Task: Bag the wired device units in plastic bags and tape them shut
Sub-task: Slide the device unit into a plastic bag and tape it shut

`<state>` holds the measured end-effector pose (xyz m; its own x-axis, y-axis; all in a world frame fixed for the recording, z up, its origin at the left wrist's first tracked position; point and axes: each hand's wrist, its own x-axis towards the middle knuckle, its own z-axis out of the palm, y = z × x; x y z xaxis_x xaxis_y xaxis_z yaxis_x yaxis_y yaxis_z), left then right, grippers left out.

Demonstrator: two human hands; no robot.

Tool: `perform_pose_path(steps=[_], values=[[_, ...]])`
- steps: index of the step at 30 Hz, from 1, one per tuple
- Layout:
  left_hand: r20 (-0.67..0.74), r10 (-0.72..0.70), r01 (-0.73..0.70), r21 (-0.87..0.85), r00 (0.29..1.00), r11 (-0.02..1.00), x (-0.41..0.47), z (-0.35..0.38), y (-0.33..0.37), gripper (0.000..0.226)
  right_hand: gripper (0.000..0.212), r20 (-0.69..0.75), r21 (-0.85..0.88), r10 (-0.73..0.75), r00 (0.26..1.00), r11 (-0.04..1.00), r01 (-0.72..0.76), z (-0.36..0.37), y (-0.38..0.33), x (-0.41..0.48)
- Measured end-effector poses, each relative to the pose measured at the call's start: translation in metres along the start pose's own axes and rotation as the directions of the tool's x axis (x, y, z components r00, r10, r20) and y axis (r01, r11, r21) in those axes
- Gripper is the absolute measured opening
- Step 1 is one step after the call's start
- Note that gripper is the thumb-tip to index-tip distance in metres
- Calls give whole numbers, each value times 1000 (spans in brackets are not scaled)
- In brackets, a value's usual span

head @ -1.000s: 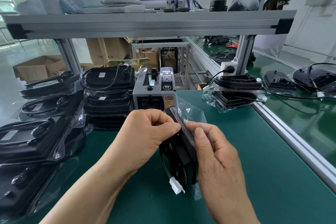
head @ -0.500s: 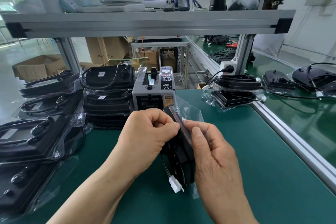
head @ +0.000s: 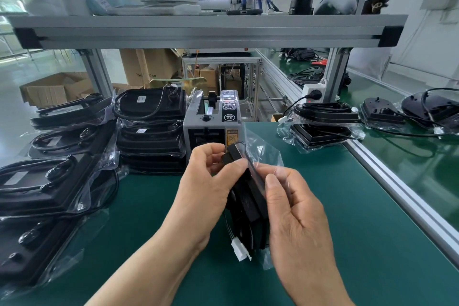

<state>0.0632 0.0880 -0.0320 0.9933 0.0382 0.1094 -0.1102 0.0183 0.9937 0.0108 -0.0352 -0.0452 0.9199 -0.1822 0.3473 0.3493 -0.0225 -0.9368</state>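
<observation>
Over desk (head: 347, 206) middle, before tape dispenser (head: 211, 129) | holding device (head: 248, 201) upright in bag (head: 265, 154), close for taping | clamping device top with left fingers (head: 236, 166) | pinching bag flap with right fingers (head: 272, 189), likely to fold

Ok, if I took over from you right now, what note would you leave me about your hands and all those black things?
Left hand: pinches the top of the black wired device unit, which sits upright inside a clear plastic bag over the green mat.
Right hand: pinches the bag's loose flap against the unit.
The unit's white plug hangs at the bottom.
Done: stacks of bagged units lie on the left, and a smaller bagged pile on the right.
Left to do: no tape shows on this bag. The grey tape dispenser stands just behind the hands.
</observation>
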Motion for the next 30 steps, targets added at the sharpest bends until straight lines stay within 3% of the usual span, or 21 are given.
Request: perform_pose_path(steps=[3,7,12,15,18,23,27,30], values=[[165,3,0,-18,986,1000,-3,-1,-5,51,28,-4,-12,2,1000,1000,-2,-1,0,-1],[289,23,-26,6,957,1000,-1,-8,-5,53,30,-34,1,14,999,1000,-14,1,0,-7],[366,1,44,-114,931,992,3,-16,-3,51,21,-102,21,-57,993,998,60,9,8,-15],[444,10,96,-216,896,972,0,-18,-5,54,28,-155,7,-47,987,999,49,11,15,-18],[407,35,74,-249,913,966,-5,-16,-9,61,30,-164,54,-27,986,998,36,10,20,-21],[259,206,-196,-64,944,979,-4,-15,-14,66,25,-43,328,50,998,944,-33,7,20,-21],[236,353,-401,206,905,892,-8,-10,-27,65,31,-90,165,98,991,983,-83,-1,21,-14],[256,481,-542,295,838,787,-16,-8,-42,64,30,-131,-19,98,987,995,-101,-7,27,-9]])
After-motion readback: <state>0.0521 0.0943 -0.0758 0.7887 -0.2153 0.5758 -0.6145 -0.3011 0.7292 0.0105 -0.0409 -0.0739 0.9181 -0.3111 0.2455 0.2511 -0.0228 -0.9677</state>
